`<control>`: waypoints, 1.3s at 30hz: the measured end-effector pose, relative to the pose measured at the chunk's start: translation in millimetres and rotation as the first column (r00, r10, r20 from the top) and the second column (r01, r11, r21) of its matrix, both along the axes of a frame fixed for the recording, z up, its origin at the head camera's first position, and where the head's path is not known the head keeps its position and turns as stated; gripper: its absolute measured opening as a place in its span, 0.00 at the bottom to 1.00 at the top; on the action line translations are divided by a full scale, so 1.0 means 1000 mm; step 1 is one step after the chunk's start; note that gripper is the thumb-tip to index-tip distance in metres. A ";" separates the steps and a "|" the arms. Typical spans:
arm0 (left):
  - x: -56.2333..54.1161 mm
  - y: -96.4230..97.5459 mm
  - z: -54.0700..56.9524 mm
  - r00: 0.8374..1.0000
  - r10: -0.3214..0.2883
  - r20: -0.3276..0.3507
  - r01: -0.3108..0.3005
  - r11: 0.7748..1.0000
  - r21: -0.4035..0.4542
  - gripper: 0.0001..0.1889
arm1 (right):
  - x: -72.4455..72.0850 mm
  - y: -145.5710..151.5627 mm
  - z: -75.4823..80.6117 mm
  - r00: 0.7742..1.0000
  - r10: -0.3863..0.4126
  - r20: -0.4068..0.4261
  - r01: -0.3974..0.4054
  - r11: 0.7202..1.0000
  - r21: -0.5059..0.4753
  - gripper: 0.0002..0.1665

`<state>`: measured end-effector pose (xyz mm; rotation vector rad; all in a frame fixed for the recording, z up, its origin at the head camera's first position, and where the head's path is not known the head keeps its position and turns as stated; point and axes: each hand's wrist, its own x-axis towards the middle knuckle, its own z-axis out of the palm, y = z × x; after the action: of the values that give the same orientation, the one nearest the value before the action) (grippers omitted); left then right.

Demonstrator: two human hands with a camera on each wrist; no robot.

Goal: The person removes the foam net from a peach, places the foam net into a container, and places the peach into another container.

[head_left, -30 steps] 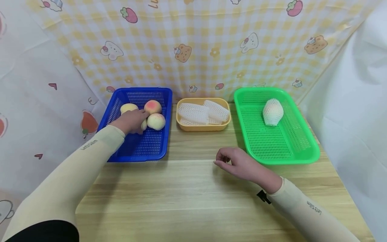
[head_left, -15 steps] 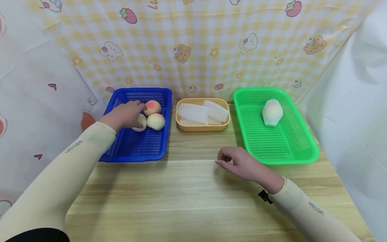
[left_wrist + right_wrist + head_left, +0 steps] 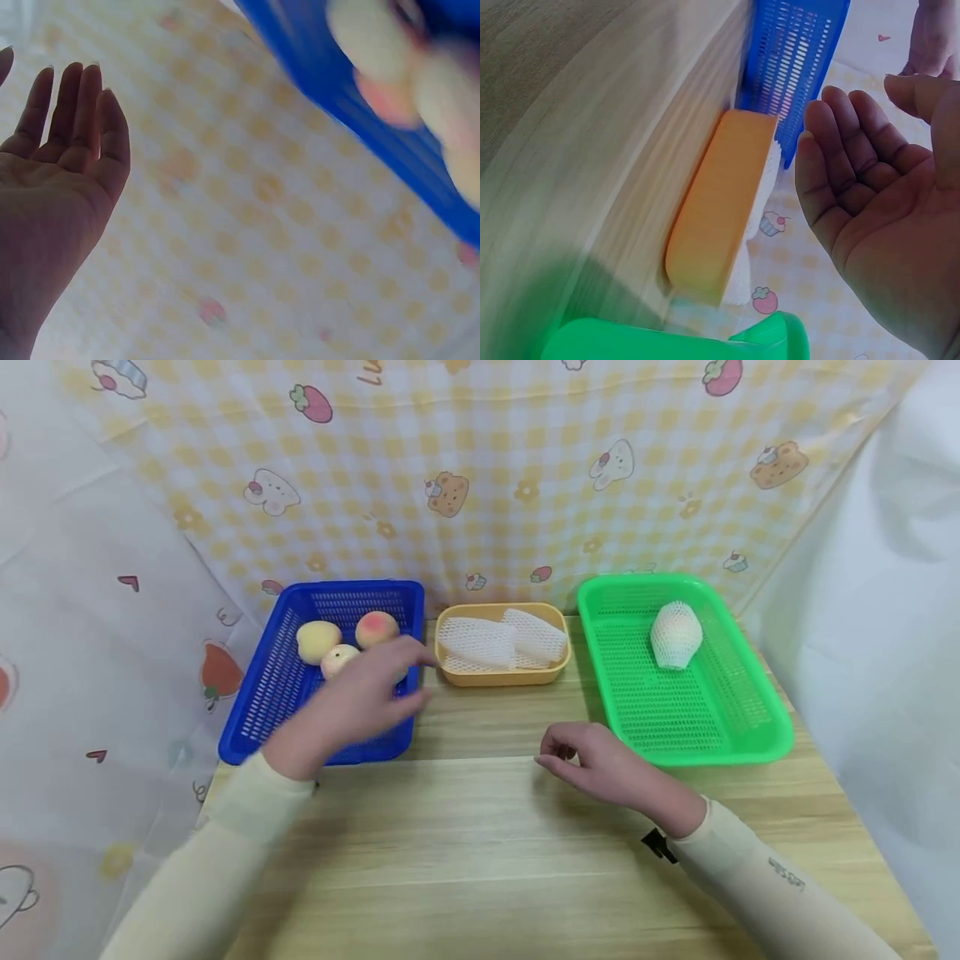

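Observation:
My left hand (image 3: pixel 356 697) is above the front right part of the blue basket (image 3: pixel 251 693), fingers extended, with nothing in its palm in the left wrist view. Peaches lie in that basket: a yellowish peach (image 3: pixel 318 642), a pink-topped peach (image 3: pixel 377 628) and a pale peach (image 3: pixel 339 658). Another is mostly hidden behind the left hand. My right hand (image 3: pixel 592 762) is over the table in front of the green basket (image 3: pixel 768 727), fingers loosely bent and holding nothing. Inside the green basket sits a fruit in a white foam net (image 3: pixel 677 635).
Between the two baskets stands a small yellow-orange box (image 3: pixel 502 678) with white foam nets (image 3: pixel 477 642) in it. A checked cloth (image 3: pixel 495 485) hangs behind, and white sheets flank the wooden table (image 3: pixel 465 835).
The left hand has let the pale peach be in the blue basket and moved right and toward the front. The right hand has stayed nearly still.

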<state>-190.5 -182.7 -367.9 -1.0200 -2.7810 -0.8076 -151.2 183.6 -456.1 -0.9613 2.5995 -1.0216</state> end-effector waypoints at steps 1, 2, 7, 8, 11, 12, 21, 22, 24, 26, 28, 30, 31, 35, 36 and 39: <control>0.006 0.009 -0.005 0.999 -0.032 -0.014 0.032 0.999 0.006 0.18 | 0.000 0.000 0.000 1.000 0.000 0.001 0.000 1.000 0.001 0.07; 0.012 0.018 -0.011 0.998 -0.060 -0.023 0.060 0.998 0.010 0.18 | -0.001 0.001 -0.001 1.000 0.001 0.002 -0.001 1.000 0.000 0.07; 0.034 0.049 -0.043 0.992 -0.116 0.056 0.114 0.993 0.038 0.17 | -0.002 -0.001 -0.002 1.000 0.012 0.002 -0.012 1.000 -0.001 0.07; 0.037 0.053 -0.050 0.989 -0.120 0.083 0.117 0.992 0.046 0.17 | -0.002 -0.001 -0.002 1.000 0.012 0.001 -0.012 1.000 -0.003 0.07; 0.043 0.059 -0.069 0.980 -0.120 0.159 0.114 0.992 0.047 0.16 | -0.001 -0.002 -0.001 1.000 0.014 0.012 -0.014 1.000 -0.011 0.06; 0.044 0.060 -0.074 0.976 -0.115 0.182 0.108 0.993 0.049 0.16 | -0.001 -0.002 -0.001 1.000 0.016 0.016 -0.016 1.000 -0.012 0.06; 0.049 0.063 -0.091 0.945 -0.123 0.302 0.091 0.989 0.115 0.13 | 0.001 -0.003 -0.004 1.000 0.004 0.022 -0.004 1.000 0.000 0.07; 0.049 0.064 -0.091 0.942 -0.126 0.310 0.095 0.989 0.113 0.13 | 0.001 -0.003 -0.004 1.000 0.004 0.022 -0.004 1.000 0.000 0.07; 0.048 0.064 -0.091 0.937 -0.127 0.324 0.098 0.990 0.106 0.13 | 0.001 -0.003 -0.003 1.000 0.004 0.017 -0.004 1.000 -0.002 0.07; 0.048 0.065 -0.091 0.934 -0.126 0.334 0.098 0.990 0.101 0.13 | 0.001 -0.002 -0.003 1.000 0.003 0.012 -0.003 1.000 -0.003 0.07; 0.048 0.065 -0.091 0.933 -0.127 0.336 0.099 0.990 0.099 0.13 | 0.001 -0.002 -0.002 1.000 0.004 0.007 -0.004 1.000 -0.001 0.07; 0.047 0.064 -0.091 0.933 -0.128 0.335 0.101 0.990 0.098 0.13 | 0.000 -0.002 -0.002 1.000 0.003 -0.002 -0.003 1.000 0.001 0.07; 0.047 0.064 -0.091 0.934 -0.128 0.334 0.101 0.990 0.097 0.13 | 0.000 -0.001 -0.002 1.000 0.003 -0.003 -0.003 1.000 0.002 0.07; 0.046 0.063 -0.092 0.935 -0.127 0.330 0.101 0.990 0.094 0.13 | 0.000 0.000 -0.002 1.000 0.004 -0.011 -0.004 1.000 0.004 0.07; 0.046 0.063 -0.092 0.936 -0.127 0.329 0.101 0.990 0.094 0.14 | 0.000 0.000 -0.002 1.000 0.004 -0.010 -0.004 1.000 0.004 0.07; 0.045 0.063 -0.092 0.937 -0.133 0.324 0.107 0.990 0.096 0.14 | 0.001 0.000 -0.001 1.000 0.004 -0.005 -0.004 1.000 0.003 0.07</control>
<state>-145.5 -119.9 -459.9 -1.1453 -2.9481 -1.1960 -150.4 183.3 -457.0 -0.9700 2.6013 -1.0151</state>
